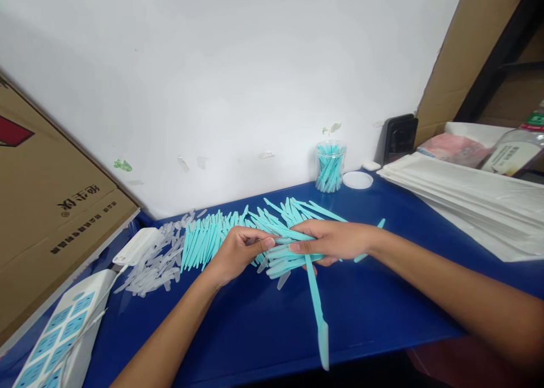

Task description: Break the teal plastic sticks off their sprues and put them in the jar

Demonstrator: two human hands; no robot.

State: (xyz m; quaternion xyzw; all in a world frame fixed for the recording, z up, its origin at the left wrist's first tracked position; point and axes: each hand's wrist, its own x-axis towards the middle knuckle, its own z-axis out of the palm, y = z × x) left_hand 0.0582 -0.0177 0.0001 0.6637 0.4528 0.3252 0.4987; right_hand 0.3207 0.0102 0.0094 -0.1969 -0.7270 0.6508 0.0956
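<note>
My right hand (321, 243) is closed around a bundle of turquoise eyebrow razors (280, 268). One razor (317, 308) hangs down from that hand, pointing toward the table's front edge. Thumb and forefinger of my left hand (244, 249) pinch at the left end of a razor in the bundle; the exact contact is partly hidden. Behind both hands, many more turquoise razors (204, 238) lie in a long row on the blue table (255, 331). Small clear plastic caps (157, 263) form a pile at the row's left.
A clear round tub (330, 167) of razors stands by the wall, its white lid (357, 180) alongside. At left are a power strip (63, 337), a white charger-like box (136, 246) and a cardboard box (59, 207). White flat packets (476, 190) stack at right.
</note>
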